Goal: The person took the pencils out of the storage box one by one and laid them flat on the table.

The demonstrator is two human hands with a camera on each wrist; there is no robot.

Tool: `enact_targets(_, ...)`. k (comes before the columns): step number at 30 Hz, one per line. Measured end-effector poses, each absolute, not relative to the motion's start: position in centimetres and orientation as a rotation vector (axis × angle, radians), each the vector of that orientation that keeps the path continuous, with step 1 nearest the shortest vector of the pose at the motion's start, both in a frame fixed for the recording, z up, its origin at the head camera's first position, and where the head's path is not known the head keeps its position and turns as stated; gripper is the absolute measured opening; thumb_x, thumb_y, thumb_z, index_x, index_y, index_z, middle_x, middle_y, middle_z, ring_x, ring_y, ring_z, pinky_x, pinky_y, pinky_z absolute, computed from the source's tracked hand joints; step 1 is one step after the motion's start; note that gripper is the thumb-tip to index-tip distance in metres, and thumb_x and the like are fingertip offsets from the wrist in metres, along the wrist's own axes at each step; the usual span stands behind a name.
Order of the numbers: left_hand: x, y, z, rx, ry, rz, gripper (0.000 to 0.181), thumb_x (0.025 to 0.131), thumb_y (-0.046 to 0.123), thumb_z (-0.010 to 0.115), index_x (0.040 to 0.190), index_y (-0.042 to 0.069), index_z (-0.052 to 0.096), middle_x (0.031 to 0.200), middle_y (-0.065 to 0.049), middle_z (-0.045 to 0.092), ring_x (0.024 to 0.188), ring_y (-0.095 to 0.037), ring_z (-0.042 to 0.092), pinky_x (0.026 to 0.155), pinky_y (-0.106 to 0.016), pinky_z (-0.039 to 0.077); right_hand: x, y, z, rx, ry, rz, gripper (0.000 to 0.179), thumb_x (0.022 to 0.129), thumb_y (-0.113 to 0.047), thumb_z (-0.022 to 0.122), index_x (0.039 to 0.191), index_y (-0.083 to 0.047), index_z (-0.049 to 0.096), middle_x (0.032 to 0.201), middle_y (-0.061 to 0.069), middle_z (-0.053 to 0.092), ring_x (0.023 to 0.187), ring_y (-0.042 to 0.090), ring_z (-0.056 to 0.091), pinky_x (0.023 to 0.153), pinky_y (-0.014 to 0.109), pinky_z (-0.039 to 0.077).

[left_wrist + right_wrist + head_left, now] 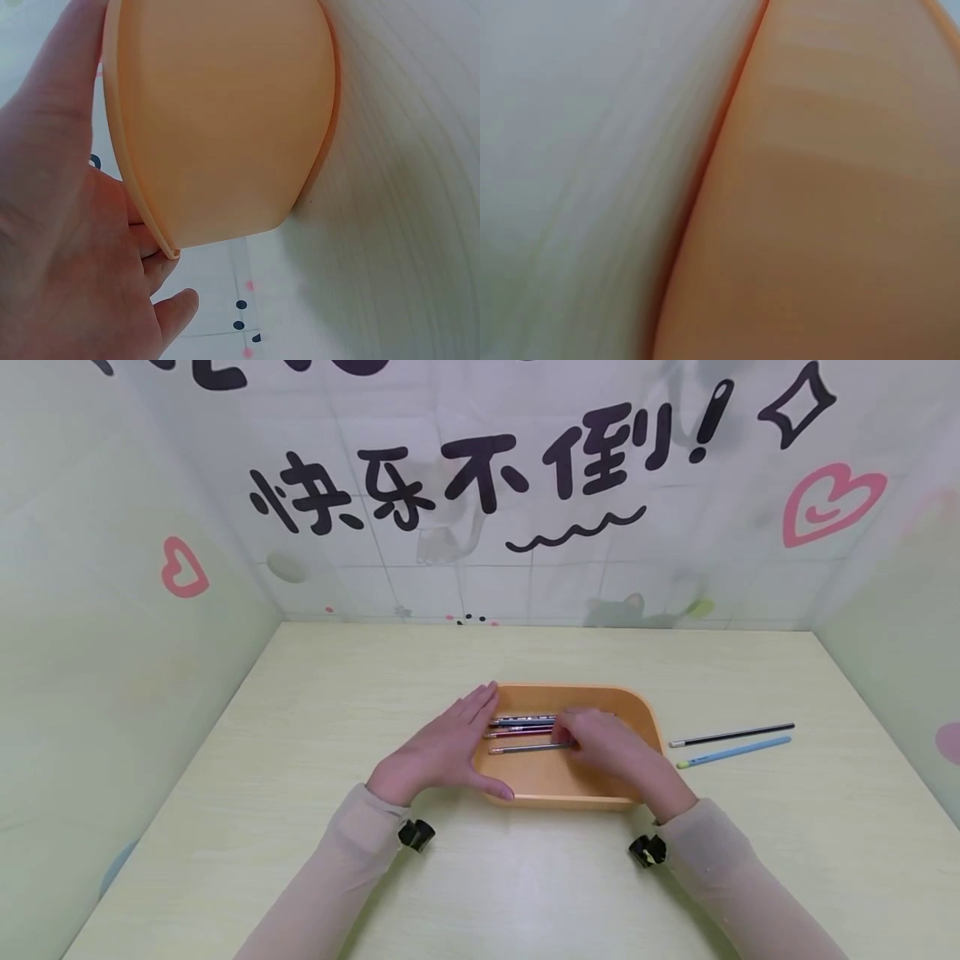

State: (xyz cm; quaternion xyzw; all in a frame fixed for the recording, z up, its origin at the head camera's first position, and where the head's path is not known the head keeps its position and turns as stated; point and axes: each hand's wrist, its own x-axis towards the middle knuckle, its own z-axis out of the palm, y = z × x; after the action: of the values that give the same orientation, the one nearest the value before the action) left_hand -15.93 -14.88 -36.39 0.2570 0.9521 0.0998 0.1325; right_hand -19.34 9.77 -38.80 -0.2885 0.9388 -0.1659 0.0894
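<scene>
A shallow orange plastic tray [540, 783] stands on the table, with several pencils [519, 734] lying lengthwise in it. My left hand [448, 747] rests across the tray's left end, its fingers straight along the far corner and its thumb stretched over the near rim. In the left wrist view, the tray's outer wall [232, 120] shows beside that hand. My right hand [611, 747] reaches into the tray, fingers curled down, pinching a grey pencil [528, 748] nearest me. Its fingertips are partly hidden. The right wrist view shows only the tray's outside [832, 210] and table.
To the right of the tray lie a black pencil [731, 735] and a light blue pencil [735, 752], side by side on the pale wooden table [360, 668]. A printed white cloth [465, 585] hangs behind, and further cloth panels stand at both sides.
</scene>
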Motion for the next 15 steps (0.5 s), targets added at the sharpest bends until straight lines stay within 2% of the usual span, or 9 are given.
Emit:
enact_targets(4, -15.92, -14.81, -36.32, 0.731, 2.759, 0.297, 0.137, 0.067, 0.078, 0.073, 0.16, 0.004, 0.005, 0.17, -0.007, -0.004, 0.158, -0.023, -0.002, 0.13, -0.038, 0.01, -19.31, 9.63, -38.74, -0.823, 2.755, -0.492, 0.012, 0.089, 0.003, 0.067, 0.092, -0.009, 0.07, 0.085, 0.002, 0.065, 0.077, 0.016, 0.054, 0.072, 0.028, 0.052)
enact_targets(15, -15.98, -14.86, -36.39, 0.735, 2.754, 0.316, 0.137, 0.067, 0.077, 0.073, 0.16, 0.004, 0.004, 0.17, -0.008, -0.005, 0.158, -0.023, -0.002, 0.13, -0.039, 0.01, -19.37, 9.45, -38.74, -0.802, 2.735, -0.418, 0.013, 0.085, 0.002, 0.07, 0.089, -0.01, 0.069, 0.081, 0.0, 0.064, 0.074, 0.016, 0.054, 0.069, 0.026, 0.05)
